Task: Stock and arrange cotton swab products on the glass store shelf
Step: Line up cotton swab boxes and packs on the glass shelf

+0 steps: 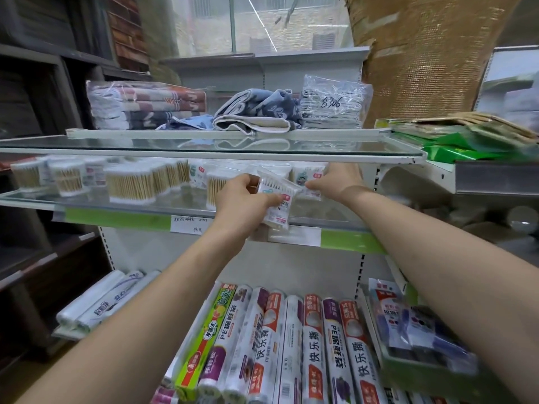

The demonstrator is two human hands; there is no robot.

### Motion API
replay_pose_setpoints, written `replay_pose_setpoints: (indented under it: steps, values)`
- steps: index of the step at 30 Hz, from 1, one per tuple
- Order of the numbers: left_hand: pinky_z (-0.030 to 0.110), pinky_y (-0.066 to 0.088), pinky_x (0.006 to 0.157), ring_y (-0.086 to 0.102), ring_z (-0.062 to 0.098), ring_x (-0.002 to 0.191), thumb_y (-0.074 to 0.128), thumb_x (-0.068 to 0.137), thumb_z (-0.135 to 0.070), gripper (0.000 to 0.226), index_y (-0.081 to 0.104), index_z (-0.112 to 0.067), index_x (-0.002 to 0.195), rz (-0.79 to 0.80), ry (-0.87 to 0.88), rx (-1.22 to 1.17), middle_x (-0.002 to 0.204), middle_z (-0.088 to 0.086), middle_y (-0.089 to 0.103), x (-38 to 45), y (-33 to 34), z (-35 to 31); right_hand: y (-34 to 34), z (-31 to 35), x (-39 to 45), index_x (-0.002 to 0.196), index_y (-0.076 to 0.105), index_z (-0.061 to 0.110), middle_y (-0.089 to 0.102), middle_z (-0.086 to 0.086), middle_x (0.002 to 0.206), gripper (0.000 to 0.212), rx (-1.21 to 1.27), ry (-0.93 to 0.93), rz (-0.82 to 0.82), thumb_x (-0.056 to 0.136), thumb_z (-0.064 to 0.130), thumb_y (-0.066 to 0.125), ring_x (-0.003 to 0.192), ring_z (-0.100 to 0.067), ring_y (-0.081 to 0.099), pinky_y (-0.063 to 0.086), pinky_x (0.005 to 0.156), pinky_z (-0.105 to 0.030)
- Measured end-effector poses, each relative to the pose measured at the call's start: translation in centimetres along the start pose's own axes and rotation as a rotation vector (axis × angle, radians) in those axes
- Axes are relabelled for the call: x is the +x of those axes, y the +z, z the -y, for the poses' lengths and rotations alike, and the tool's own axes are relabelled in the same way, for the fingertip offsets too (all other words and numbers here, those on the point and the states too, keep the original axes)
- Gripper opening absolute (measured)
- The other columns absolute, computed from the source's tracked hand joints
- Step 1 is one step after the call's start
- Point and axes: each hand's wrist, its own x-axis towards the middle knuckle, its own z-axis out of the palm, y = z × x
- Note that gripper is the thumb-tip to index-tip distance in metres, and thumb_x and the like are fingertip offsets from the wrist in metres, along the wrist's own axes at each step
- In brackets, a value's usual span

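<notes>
Both arms reach up from the bottom corners toward the middle glass shelf (43, 196), a little above the frame's centre. The left hand (243, 196) curls its fingers round a clear packet of cotton swabs (278, 196), holding it tilted at the shelf's front lip, in front of the goods already standing there; how many packets it holds is hard to tell, since a second label shows below the first. The right hand (335, 177), at about 1 o'clock from the left, reaches in under the upper glass shelf (204, 148); its fingertips are hidden among the standing swab packets (309, 176), so whether it grips one or only touches them cannot be made out. To 9 o'clock of the hands a row of swab tubs (128, 185) with wooden sticks runs along the shelf, blurred toward the far left edge. A handwritten price tag (188, 224) sits on the green shelf strip (116, 218), its writing too faint to read. Above, at 12 o'clock, lie folded towels (250, 112) and wrapped bundles (335, 103), one marked 8306. At 6 o'clock, rolls of plastic wrap (312, 345) lie side by side, cut off by the bottom edge.
</notes>
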Motion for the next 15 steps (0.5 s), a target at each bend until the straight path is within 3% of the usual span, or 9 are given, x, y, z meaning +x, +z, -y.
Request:
replay_pose_setpoints:
  steps: [2,4,7,9,12,15]
  values:
    - [0.037,0.063,0.075,0.075,0.018,0.083,0.086,0.078,-0.013,0.026,0.069,-0.018,0.097,0.002,-0.002,-0.018,0.094,0.003,0.075,-0.3,0.3,0.0,-0.3,-0.8,-0.8,0.063,0.049,0.013,0.048,-0.005,0.068,0.045,0.073,0.027,-0.021,0.081,0.044,0.077,0.078,-0.026,0.054,0.039,0.061,-0.030]
    - [0.041,0.063,0.080,0.075,0.018,0.083,0.086,0.076,-0.013,0.024,0.069,-0.020,0.092,-0.007,0.011,-0.013,0.093,0.002,0.076,-0.8,0.8,-0.2,-0.9,-1.5,-1.7,0.080,0.058,0.009,0.051,-0.004,0.078,0.039,0.142,0.053,-0.058,0.080,0.041,0.080,0.085,-0.024,0.057,0.044,0.069,-0.032]
    - [0.043,0.061,0.083,0.075,0.018,0.084,0.088,0.073,-0.016,0.023,0.072,-0.021,0.089,-0.011,0.033,-0.009,0.089,-0.001,0.077,-1.4,1.7,-0.7,-1.8,-2.5,-2.8,0.120,0.060,0.010,0.058,-0.005,0.108,0.054,0.220,0.084,-0.100,0.081,0.041,0.080,0.101,-0.023,0.056,0.043,0.082,-0.029]
    - [0.043,0.060,0.085,0.075,0.017,0.085,0.088,0.072,-0.017,0.024,0.073,-0.020,0.091,-0.010,0.042,-0.013,0.089,-0.002,0.077,-1.7,2.5,-1.2,-2.3,-3.1,-3.3,0.135,0.054,0.016,0.058,-0.005,0.132,0.067,0.242,0.118,-0.115,0.081,0.047,0.078,0.118,-0.024,0.057,0.043,0.094,-0.028]
    - [0.044,0.059,0.088,0.074,0.018,0.087,0.087,0.071,-0.019,0.027,0.072,-0.020,0.093,0.011,0.062,-0.028,0.091,0.000,0.077,-2.0,4.0,-1.9,-3.3,-4.5,-4.3,0.133,0.054,0.020,0.054,-0.006,0.139,0.064,0.206,0.116,-0.112,0.083,0.055,0.072,0.123,-0.025,0.055,0.048,0.101,-0.034]
    - [0.043,0.059,0.088,0.073,0.017,0.088,0.087,0.067,-0.026,0.031,0.070,-0.020,0.093,0.023,0.072,-0.013,0.091,-0.002,0.076,-1.8,5.9,-2.5,-3.7,-6.2,-5.2,0.125,0.059,0.019,0.061,-0.008,0.129,0.056,0.228,0.089,-0.169,0.086,0.057,0.067,0.114,-0.027,0.060,0.050,0.098,-0.036]
